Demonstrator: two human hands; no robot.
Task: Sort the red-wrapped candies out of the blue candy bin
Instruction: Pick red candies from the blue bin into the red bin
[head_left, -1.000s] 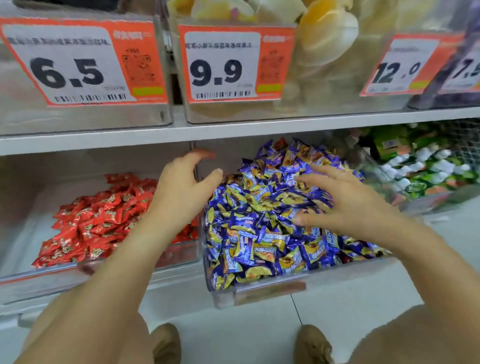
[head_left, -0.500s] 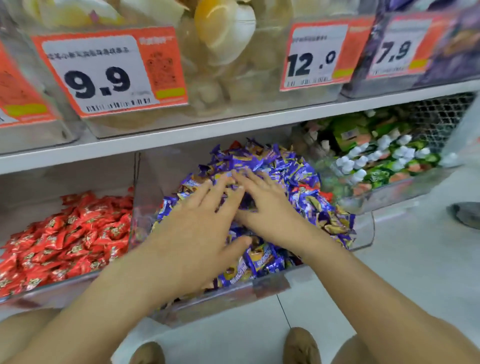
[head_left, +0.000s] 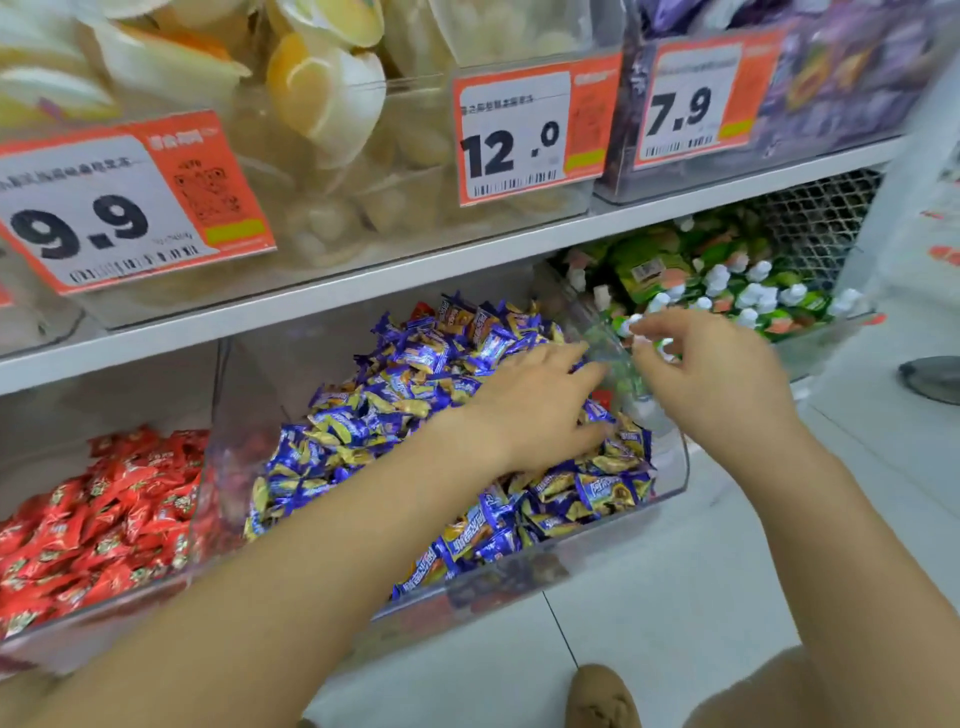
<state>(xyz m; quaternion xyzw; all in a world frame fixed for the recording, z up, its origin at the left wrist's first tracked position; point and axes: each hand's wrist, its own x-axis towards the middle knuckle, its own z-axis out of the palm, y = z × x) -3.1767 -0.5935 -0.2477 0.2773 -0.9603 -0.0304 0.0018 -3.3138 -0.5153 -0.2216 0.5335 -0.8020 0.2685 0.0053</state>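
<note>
Red foil-wrapped candies (head_left: 98, 514) fill the clear plastic bin (head_left: 31, 644) at the left end of the lower shelf. Beside it, toward the middle, the clear bin of blue-and-gold wrapped candies (head_left: 675, 467) is heaped high; one red wrapper (head_left: 422, 310) shows at the rear of the heap and another red piece (head_left: 602, 399) lies near the bin's right wall. The left hand (head_left: 535, 410) lies palm-down on the blue heap, fingers extended and spread, pressing into the wrappers. The right hand (head_left: 711, 374) hovers over the bin's right wall, fingers loosely curled; blurred, and whether it holds anything cannot be told. Green-and-white packets (head_left: 727, 291) occupy the clear right bin (head_left: 831, 338). Orange price tags reading 9.9 (head_left: 119, 208), 12.0 (head_left: 530, 130) and 7.9 (head_left: 696, 104) front the upper shelf.
</note>
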